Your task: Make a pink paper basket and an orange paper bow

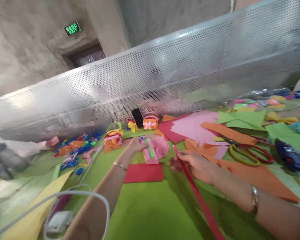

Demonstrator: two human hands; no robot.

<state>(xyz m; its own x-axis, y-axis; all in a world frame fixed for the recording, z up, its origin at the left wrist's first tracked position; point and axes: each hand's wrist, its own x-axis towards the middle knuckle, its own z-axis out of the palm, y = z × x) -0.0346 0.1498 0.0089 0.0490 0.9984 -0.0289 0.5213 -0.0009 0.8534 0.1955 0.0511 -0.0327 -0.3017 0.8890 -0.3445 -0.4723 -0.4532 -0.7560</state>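
Observation:
My right hand [196,164] pinches a long red strip [196,193] near its upper end, and the strip trails down to the bottom edge of the view. Over on the left side of a small pink paper box [153,158], my left hand [135,147] has its fingers closed at the rim. A green band [149,149] lies inside this box, and a pink rounded piece [161,146] stands at its right side. Just below the box a flat red sheet [143,173] rests on the green tabletop [140,210].
Scissors [250,154] with red and yellow handles and a dark blue tool [291,155] lie to the right among coloured sheets [197,125]. A phone [137,117] leans behind an orange box [150,123]. A white cable [75,192] and charger [59,221] sit front left, and a perforated metal screen [130,76] stands behind.

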